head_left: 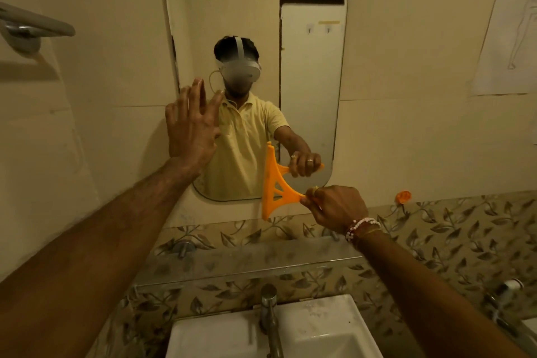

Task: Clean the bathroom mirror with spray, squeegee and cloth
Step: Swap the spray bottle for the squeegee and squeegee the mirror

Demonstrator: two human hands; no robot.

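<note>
A tall mirror (311, 73) with rounded corners hangs on the cream tiled wall. My right hand (338, 208) grips the handle of an orange plastic squeegee (274, 189). Its blade stands upright against the mirror's lower right part and reaches past the bottom edge. My left hand (191, 125) is raised flat with fingers spread at the mirror's left edge, holding nothing. No spray bottle or cloth is in view.
A glass shelf (247, 263) runs below the mirror. Under it sit a white basin (319, 328) and a metal tap (268, 311). A towel bar (32, 23) juts from the left wall. An orange hook (403, 197) sticks to the right wall.
</note>
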